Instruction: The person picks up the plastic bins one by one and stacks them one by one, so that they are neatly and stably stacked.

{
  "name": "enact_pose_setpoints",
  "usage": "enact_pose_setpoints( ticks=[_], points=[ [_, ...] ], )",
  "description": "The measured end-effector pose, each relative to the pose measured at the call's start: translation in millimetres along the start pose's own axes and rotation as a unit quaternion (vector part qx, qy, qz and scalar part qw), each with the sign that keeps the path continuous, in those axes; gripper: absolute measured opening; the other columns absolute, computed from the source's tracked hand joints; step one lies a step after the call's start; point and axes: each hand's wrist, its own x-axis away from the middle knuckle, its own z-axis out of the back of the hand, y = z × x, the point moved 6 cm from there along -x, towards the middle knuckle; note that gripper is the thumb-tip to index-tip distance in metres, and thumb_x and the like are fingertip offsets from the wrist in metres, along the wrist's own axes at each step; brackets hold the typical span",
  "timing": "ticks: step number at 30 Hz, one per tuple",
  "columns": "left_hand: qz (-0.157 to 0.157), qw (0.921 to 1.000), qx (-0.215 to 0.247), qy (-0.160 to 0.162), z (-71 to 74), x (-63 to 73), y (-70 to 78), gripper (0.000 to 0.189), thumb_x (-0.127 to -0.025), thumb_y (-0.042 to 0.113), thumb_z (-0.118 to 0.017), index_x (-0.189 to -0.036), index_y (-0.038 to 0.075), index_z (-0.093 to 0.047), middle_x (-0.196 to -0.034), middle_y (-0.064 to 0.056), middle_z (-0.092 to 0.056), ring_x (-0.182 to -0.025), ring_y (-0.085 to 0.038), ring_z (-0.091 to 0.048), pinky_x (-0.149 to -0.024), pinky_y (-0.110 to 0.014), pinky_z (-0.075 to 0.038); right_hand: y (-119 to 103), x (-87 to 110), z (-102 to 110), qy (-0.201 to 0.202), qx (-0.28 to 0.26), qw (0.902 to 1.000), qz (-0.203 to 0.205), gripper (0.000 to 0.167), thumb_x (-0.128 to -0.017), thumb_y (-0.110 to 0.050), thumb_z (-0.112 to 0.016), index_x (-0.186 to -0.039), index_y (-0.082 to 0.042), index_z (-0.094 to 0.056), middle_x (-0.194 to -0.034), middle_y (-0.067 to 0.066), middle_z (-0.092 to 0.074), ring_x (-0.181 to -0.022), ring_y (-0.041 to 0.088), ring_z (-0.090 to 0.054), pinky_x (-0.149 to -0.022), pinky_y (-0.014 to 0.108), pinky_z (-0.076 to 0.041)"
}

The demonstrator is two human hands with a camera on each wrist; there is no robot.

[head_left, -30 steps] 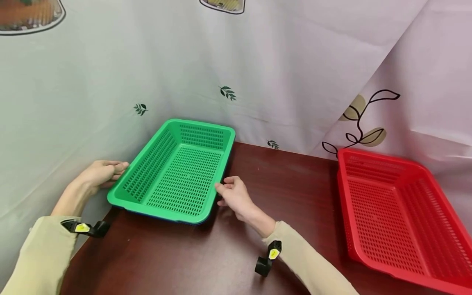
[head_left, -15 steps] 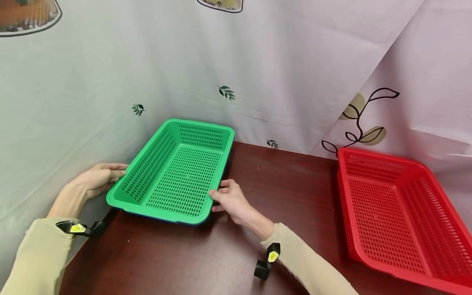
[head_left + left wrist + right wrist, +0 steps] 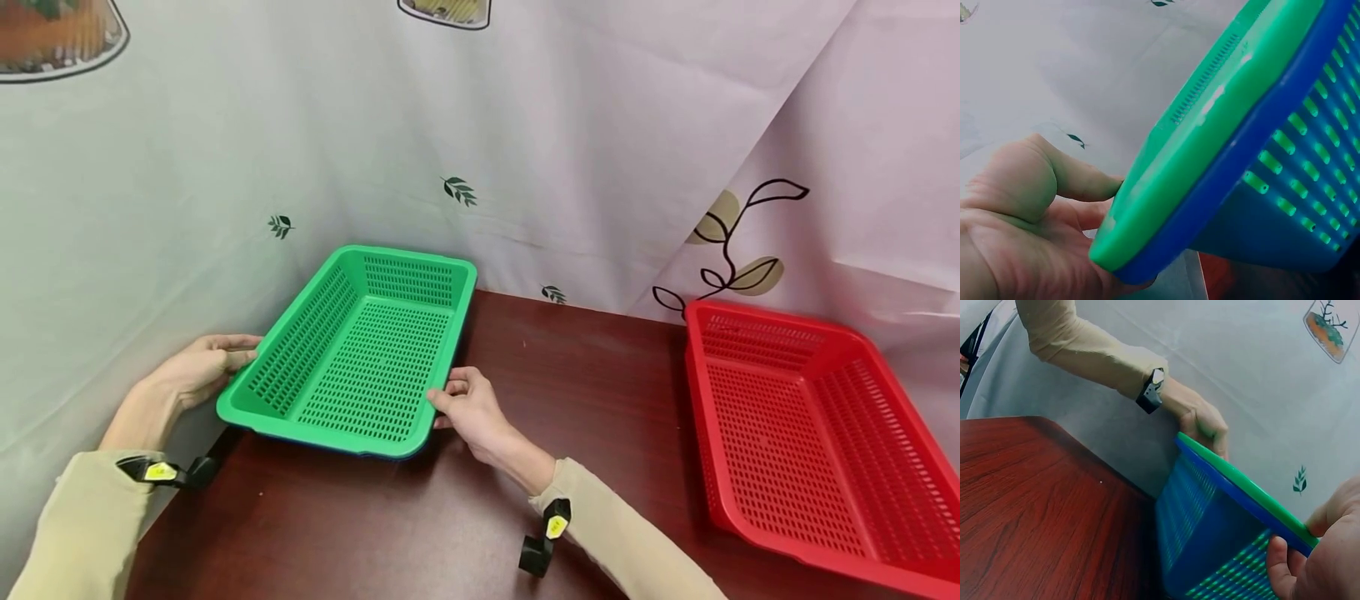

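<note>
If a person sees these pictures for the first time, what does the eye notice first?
First, the bright green basket at the table's back left, gripped at its rim by the left hand and the right hand. The wrist views show a blue basket nested under it. An empty red basket sits at the right.

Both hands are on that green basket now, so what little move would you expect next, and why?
Probably a small lift of the green basket, straight up. The left hand and right hand hold its rim on opposite sides, and the wrist views show it nested in a blue basket; lifting would part them, though both may rise together.
</note>
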Motion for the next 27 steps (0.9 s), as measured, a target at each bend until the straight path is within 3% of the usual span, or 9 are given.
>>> enact_pose_setpoints(
  ticks=[13, 27],
  points=[
    [-0.011, 0.9997, 0.020, -0.013, -16.7, 0.7, 5.4, 0.059, -0.106, 0.003, -0.042, -0.147, -0.023, -0.007, -0.103, 0.001, -0.069, -0.089, -0.015, -0.068, -0.076, -0.031, -0.057, -11, 6.7, 17, -0.008, 0.005, 0.9998, 0.015, 0.035, -0.092, 0.009, -0.062, -0.121, 0.013, -0.043, -0.089, 0.007, -0.044, -0.069, 0.009, -0.055, -0.057, 0.026, -0.052],
    [-0.031, 0.9983, 0.039, -0.032, -53.7, 1.2, 18.5, 0.056, -0.106, 0.003, -0.043, -0.145, -0.022, -0.013, -0.106, -0.002, -0.065, -0.090, -0.015, -0.068, -0.076, -0.032, -0.057, -24, 19.3, 56, -0.007, 0.042, 0.9989, 0.018, 0.036, -0.092, 0.008, -0.061, -0.124, 0.014, -0.044, -0.092, 0.009, -0.047, -0.072, 0.010, -0.056, -0.061, 0.028, -0.053]
  ],
)
